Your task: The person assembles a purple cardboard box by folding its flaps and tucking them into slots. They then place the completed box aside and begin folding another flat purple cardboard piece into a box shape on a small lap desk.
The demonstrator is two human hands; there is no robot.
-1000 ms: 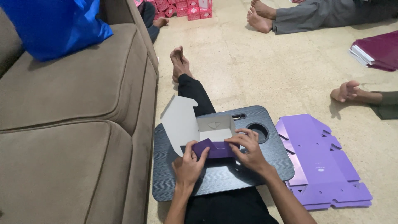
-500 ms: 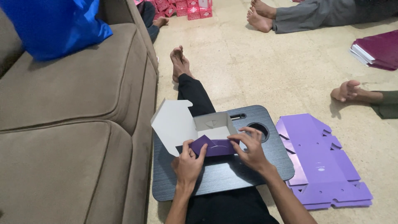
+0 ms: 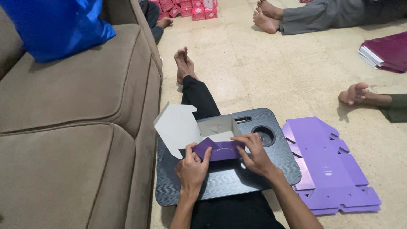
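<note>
Meanwhile, flat purple blanks [image 3: 328,165] were stacked at three o'clock of the lap tray [image 3: 237,178]. The half-folded purple box [image 3: 212,146] was pinched by the left hand [image 3: 191,167] and right hand [image 3: 254,154]; its grey flap was raised higher than before.

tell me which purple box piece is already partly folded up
The purple box between both hands on the black lap tray; the purple sheets on the floor lie flat.

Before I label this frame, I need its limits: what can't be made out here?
Head view only:
- Purple box: near wall partly covered by left hand and right hand.
- Lap tray: middle hidden by box and hands.
- Maroon stack: cut off by right edge.
- Pink boxes: small, cut by top edge.
</note>
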